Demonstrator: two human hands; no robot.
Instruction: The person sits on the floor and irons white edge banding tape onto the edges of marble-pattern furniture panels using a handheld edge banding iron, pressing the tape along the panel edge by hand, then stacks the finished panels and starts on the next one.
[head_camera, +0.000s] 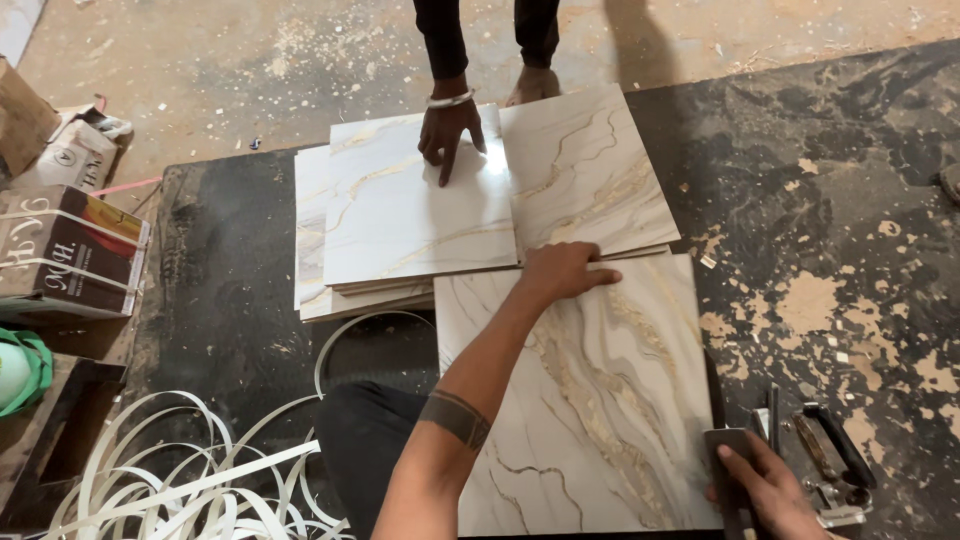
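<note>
head view: my left hand (562, 272) lies flat, fingers together, on the far edge of the near marble tile (590, 400). my right hand (770, 490) grips a dark scraper (728, 455) at its right edge (a co-worker's hand (448, 130) presses the far tile stack (400, 230)).

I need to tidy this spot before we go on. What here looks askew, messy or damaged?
The stacked marble-look tiles are fanned out, edges not lined up, under another person's hand. Loose white strips lie tangled at lower left. The dark floor covering is worn through in patches. The big tile under your left hand looks intact.
</note>
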